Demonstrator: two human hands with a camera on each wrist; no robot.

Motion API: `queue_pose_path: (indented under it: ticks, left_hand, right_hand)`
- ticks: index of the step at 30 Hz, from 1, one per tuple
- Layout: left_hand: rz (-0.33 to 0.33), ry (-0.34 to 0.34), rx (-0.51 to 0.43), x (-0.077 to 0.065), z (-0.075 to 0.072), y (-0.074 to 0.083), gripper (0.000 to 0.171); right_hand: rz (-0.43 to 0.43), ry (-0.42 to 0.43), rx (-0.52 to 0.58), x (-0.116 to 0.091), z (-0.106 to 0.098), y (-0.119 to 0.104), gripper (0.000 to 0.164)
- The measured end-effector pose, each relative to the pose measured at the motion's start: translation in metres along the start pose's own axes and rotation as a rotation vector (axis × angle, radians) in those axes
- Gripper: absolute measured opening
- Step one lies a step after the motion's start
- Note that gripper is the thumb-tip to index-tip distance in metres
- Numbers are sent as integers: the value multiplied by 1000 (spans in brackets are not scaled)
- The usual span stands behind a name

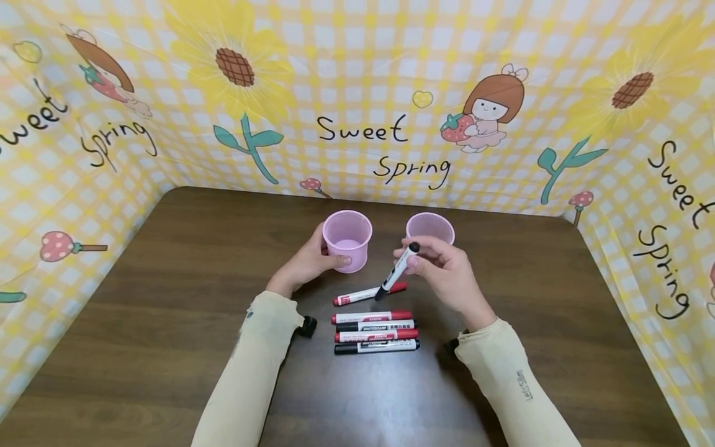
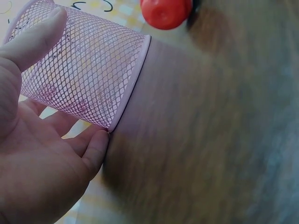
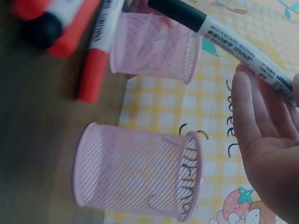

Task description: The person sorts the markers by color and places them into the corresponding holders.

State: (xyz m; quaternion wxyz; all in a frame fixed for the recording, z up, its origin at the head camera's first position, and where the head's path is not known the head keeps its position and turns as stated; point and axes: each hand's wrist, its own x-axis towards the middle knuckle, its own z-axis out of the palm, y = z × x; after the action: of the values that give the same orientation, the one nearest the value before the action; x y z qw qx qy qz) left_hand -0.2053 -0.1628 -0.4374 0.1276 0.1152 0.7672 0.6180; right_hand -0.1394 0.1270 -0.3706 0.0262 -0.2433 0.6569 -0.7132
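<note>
My left hand [image 1: 301, 268] grips a pink mesh pen cup [image 1: 359, 257], thumb on its near side. In the left wrist view, the thumb lies over the cup's mesh wall [image 2: 88, 65] and fingertips reach its base rim. Between thumb and fingers, my right hand [image 1: 454, 279] pinches a black whiteboard marker [image 1: 399, 268], tilted with its black cap pointing down. Below that cap lies a red marker [image 1: 355, 297], slightly askew on the table. A second pink mesh cup [image 1: 430, 225] stands upright behind the right hand, which partly hides it; its mesh wall [image 3: 135, 172] shows fully in the right wrist view.
Nearer me, a row of red and black markers [image 1: 375, 335] lies side by side on the dark wooden table [image 1: 139, 323]. A yellow checked cloth [image 1: 357, 74] with printed flowers and lettering rises along the table's back and both sides.
</note>
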Motion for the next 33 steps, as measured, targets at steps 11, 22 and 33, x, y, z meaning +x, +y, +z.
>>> queue_pose_path:
  ticks: [11, 22, 33]
  left_hand:
    - [56, -24, -17, -1, 2, 0, 94]
    - [57, -10, -18, -1, -3, 0, 93]
    - [37, -12, -8, -3, -2, -6, 91]
  right_hand:
    - [-66, 148, -124, 39, 16, -17, 19]
    - [-215, 204, -197, 88, 45, -29, 20]
    - [-138, 182, -344, 110, 61, -3, 18]
